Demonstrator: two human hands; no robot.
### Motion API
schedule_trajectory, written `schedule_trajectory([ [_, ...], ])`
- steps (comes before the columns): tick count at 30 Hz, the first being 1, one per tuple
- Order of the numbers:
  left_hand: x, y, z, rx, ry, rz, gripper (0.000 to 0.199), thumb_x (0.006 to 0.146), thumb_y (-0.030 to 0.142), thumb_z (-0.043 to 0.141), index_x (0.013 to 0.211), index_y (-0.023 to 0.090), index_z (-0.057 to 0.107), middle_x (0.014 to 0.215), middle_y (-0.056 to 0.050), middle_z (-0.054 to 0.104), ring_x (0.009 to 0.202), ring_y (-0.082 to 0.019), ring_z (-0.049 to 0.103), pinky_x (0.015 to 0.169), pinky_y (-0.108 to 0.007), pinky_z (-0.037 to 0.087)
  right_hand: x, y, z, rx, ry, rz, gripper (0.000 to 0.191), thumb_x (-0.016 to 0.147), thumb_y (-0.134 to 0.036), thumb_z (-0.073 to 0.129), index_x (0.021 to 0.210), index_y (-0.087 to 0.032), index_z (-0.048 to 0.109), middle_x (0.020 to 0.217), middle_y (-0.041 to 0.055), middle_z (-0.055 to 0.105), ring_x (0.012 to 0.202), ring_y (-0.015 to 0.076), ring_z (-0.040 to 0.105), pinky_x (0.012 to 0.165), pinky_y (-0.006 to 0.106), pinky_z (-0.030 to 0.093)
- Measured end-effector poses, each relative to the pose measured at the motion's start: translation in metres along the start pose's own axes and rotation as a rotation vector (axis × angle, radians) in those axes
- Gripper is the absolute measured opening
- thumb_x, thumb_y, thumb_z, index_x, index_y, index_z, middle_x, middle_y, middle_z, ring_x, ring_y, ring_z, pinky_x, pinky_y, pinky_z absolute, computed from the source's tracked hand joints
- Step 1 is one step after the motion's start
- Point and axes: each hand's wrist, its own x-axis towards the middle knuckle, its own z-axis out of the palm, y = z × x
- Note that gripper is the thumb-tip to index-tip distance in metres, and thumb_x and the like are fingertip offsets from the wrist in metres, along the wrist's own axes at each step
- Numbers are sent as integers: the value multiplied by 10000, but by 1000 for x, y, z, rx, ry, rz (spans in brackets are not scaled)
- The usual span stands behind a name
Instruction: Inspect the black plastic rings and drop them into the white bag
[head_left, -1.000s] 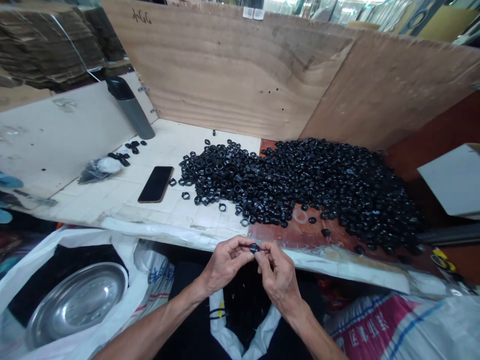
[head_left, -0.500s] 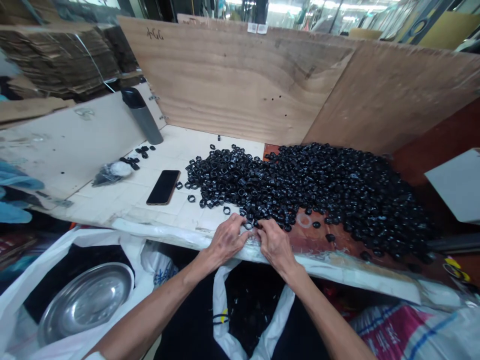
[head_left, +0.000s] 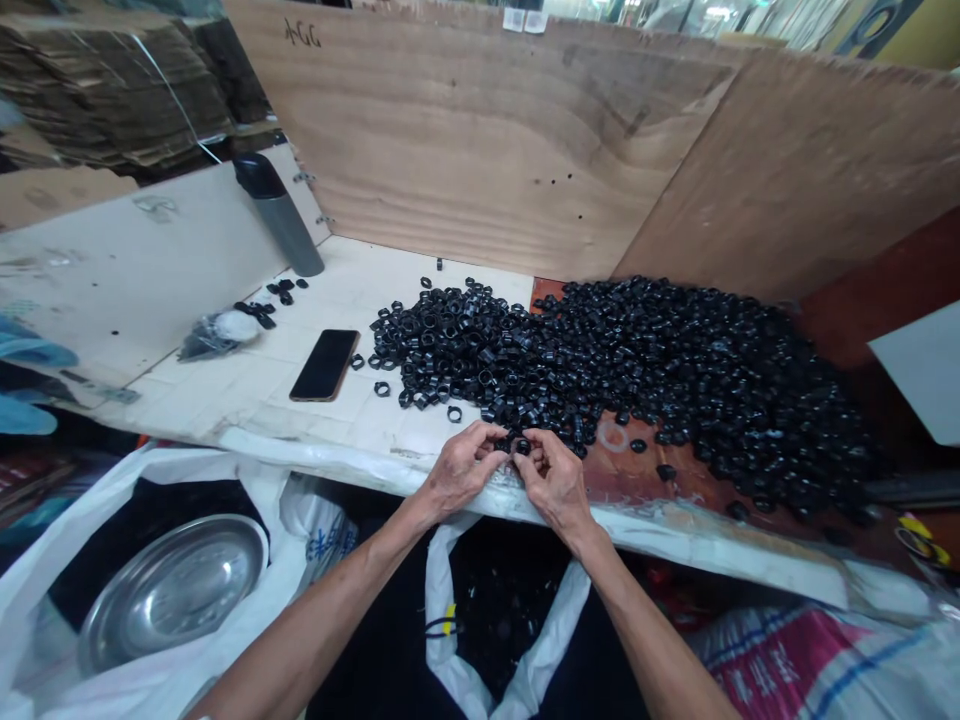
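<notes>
At the table's front edge my two hands meet, fingertips almost touching. My left hand (head_left: 466,466) is closed in a pinch on a small dark ring, mostly covered by the fingers. Thumb and forefinger of my right hand (head_left: 556,482) grip a small round black plastic piece (head_left: 522,447), held right against the left fingertips. Whether the two pieces are joined I cannot tell. Just beyond the fingers lies a pile of black plastic rings (head_left: 450,340), running into a heap of small black pieces (head_left: 712,390) on the right. One loose ring (head_left: 454,414) lies left of my hands.
A phone (head_left: 325,365), a grey bottle (head_left: 279,215) and a plastic bag of parts (head_left: 217,335) stand or lie on the left. Wooden boards (head_left: 480,140) wall the back. Below the edge hang an open white sack (head_left: 442,640) and another sack holding a metal bowl (head_left: 176,590).
The ring that showed open at my left fingertips is now mostly covered. My right hand has brought its black piece up against the left fingers. The view has tilted slightly down.
</notes>
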Motion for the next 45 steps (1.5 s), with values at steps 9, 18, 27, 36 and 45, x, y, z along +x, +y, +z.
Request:
schedule_trajectory([
  [9,0,2,-11,-478,-69,-162,307,857,290,673,1117,130,646,1008,-77,685,907,-174,663,850,-303,547,-3,-6,-3,597,-36,350,395,781,-401,732,1088,-165,653,722,0,629,654,153,629,655,302,551],
  [18,0,6,-12,-711,-59,-243,347,828,322,719,1100,122,641,959,-82,719,877,-193,716,884,-351,571,-2,-13,1,708,66,416,355,727,-410,793,947,-186,628,963,77,720,770,195,707,750,374,586],
  [27,0,2,-13,-646,-38,-219,292,820,273,720,1071,133,666,1024,-84,711,944,-183,683,881,-300,557,0,-21,11,437,82,261,252,768,-379,759,926,-189,708,854,45,690,665,151,628,619,277,536],
  [36,0,3,-11,-601,8,-199,293,792,275,747,1043,137,687,1031,-74,718,974,-193,676,921,-329,543,-7,-29,7,253,79,97,207,865,-267,660,1064,-209,673,973,59,679,784,174,661,714,297,561],
  [45,-1,4,-11,-554,29,-145,272,790,279,756,1013,131,706,1057,-87,715,1012,-206,671,956,-342,538,0,-39,7,103,136,-56,162,924,-255,596,1036,-202,700,938,65,675,830,187,657,766,307,548],
])
